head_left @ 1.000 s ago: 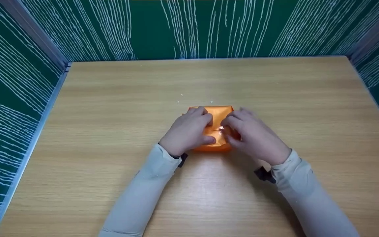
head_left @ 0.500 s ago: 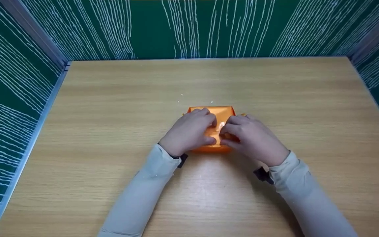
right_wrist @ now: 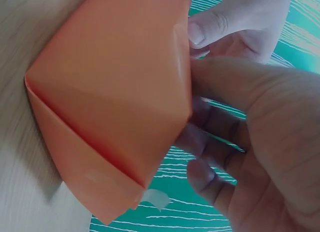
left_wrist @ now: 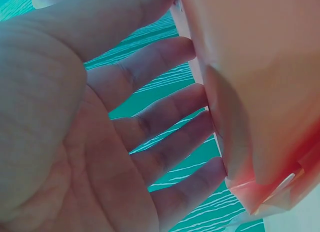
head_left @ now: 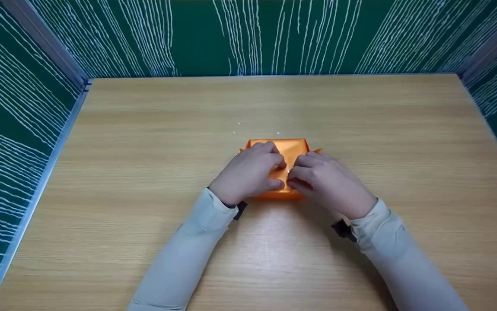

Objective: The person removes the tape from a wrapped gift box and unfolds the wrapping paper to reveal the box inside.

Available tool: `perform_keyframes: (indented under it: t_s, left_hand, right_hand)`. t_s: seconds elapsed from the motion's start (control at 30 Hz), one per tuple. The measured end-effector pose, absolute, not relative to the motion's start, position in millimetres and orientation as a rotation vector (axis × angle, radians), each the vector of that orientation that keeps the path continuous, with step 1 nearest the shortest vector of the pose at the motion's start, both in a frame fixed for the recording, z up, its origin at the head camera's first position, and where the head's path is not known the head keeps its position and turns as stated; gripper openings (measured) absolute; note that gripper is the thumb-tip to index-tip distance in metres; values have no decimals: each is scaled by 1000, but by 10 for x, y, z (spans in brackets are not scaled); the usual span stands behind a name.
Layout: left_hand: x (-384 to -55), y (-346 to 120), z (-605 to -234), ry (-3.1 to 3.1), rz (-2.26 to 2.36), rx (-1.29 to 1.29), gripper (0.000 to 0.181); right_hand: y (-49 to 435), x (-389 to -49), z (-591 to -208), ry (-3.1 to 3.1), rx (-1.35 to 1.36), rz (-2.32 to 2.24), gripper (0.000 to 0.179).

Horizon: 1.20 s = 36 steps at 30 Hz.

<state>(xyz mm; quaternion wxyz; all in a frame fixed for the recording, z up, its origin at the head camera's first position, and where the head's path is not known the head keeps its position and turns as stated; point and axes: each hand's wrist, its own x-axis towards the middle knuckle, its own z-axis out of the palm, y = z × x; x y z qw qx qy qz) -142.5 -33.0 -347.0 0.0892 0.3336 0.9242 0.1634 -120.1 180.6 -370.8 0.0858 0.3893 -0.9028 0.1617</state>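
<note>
An orange paper-wrapped package (head_left: 291, 149) lies on the table under both hands. My left hand (head_left: 248, 172) is on its left part; in the left wrist view its fairly straight fingers (left_wrist: 165, 101) touch the upper face with their tips. At the middle of that face my right hand (head_left: 328, 181) has its thumb and fingertips close together. The right wrist view shows the thumb (right_wrist: 225, 84) and fingers against the package's top edge, other fingers loosely bent. Folded flaps (right_wrist: 82, 162) stick out at the package's end, with a small translucent piece (right_wrist: 157, 198) beside them.
The wooden table (head_left: 144, 129) spreads out around the package. A few tiny white specks (head_left: 238, 123) lie just beyond it. Green walls (head_left: 196, 43) with white wavy lines stand at the back and both sides.
The right hand has shifted slightly toward the near side and left, its fingertips drawing closer to the thumb. A flap tip at the package's right has come into view. The left hand barely moved.
</note>
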Motion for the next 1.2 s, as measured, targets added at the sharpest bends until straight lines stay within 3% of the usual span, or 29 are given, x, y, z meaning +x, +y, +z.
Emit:
perform_keyframes:
  t_s: [0.57, 0.97, 1.2]
  left_hand:
    - [-1425, -342, -3497, 2743, 512, 1001, 25]
    - [-1429, -287, -3501, 2736, 479, 976, 35]
    - [-1426, -300, -3498, 2735, 476, 966, 40]
  right_hand:
    - [1769, -1234, -3809, -2596, 1191, 501, 9]
    - [1894, -1212, -3674, -2737, 1237, 545, 21]
    - [1829, -1223, -3732, -2658, 1245, 508, 12]
